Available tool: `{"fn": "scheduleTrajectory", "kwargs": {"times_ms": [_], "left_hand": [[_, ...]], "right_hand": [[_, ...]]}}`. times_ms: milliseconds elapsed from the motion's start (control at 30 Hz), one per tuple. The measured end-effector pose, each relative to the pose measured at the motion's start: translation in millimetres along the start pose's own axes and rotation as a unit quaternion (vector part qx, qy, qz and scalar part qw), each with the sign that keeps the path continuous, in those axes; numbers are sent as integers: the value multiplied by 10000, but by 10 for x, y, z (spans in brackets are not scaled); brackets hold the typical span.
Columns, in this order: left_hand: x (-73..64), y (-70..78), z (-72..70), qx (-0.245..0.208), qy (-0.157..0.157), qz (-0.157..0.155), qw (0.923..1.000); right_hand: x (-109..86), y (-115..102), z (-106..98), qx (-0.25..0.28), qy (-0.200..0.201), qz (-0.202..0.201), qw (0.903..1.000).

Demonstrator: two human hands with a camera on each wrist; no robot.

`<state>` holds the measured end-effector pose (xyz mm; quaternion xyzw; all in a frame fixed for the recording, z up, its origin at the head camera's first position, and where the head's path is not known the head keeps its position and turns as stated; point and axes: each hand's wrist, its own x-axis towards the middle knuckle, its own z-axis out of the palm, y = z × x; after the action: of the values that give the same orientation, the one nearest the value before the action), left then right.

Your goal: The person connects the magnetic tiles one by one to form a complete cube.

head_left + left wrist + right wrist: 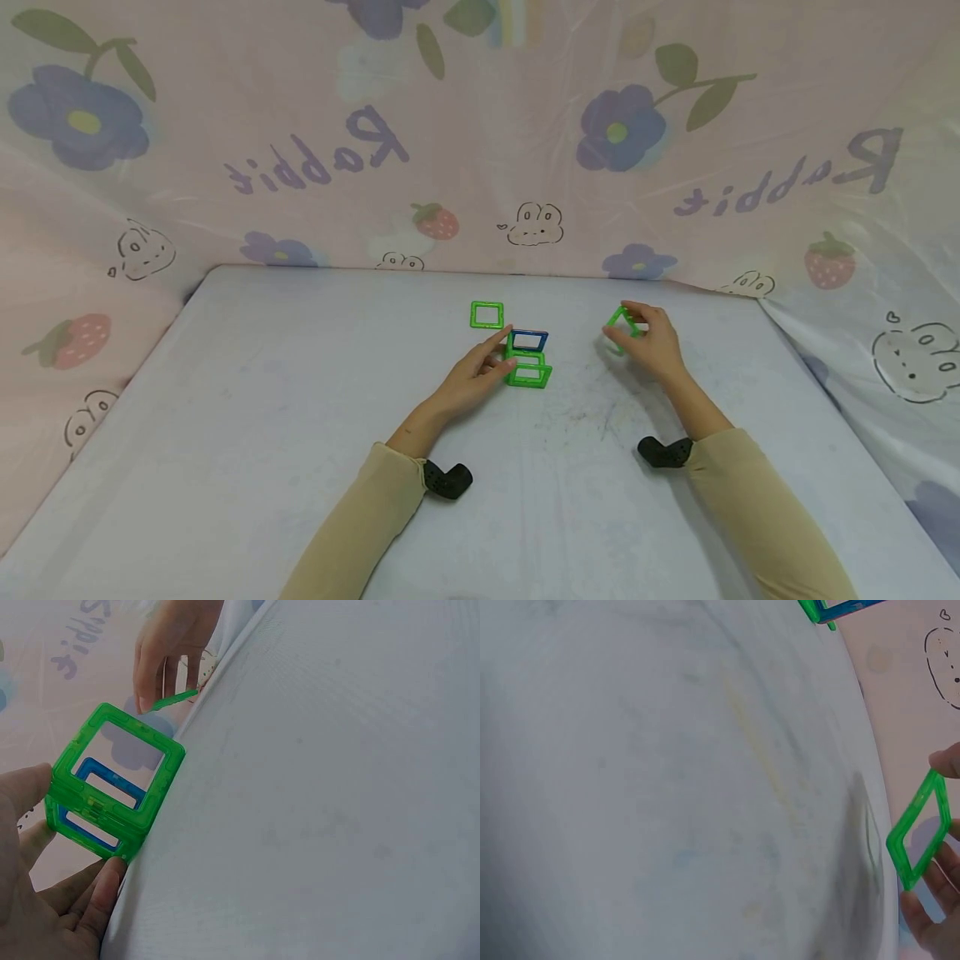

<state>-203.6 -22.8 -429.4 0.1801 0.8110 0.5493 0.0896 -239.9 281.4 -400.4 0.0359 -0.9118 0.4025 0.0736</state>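
Observation:
A small open structure of square magnetic tiles stands at the middle of the table, with green tiles [529, 384] at the near side and a blue tile [529, 333] at the far side. My left hand [467, 382] holds its left side between thumb and fingers, and the left wrist view shows the green frames [142, 730] joined at their edges. To the right, my right hand [657, 346] pinches a separate green square tile [913, 810] by its corners, tilted and apart from the structure. Behind the structure lies a loose green square tile [474, 315].
The white table [262, 400] has faint scribble marks in front of the right hand. A pink printed cloth [465, 167] with flowers, rabbits and strawberries hangs behind and at both sides. A black device [447, 481] sits at each wrist.

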Motion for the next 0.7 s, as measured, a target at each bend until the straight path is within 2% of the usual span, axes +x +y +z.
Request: {"fn": "scheduleTrajectory", "kwargs": {"times_ms": [433,700], "left_hand": [[-12,10,-7,1,-1,-2,10000],[-14,10,-6,23,-4,17,10000]], "right_hand": [[-26,-54,64,238,64,-102,9996],[-34,-49,71,420,-59,-87,9991]]}}
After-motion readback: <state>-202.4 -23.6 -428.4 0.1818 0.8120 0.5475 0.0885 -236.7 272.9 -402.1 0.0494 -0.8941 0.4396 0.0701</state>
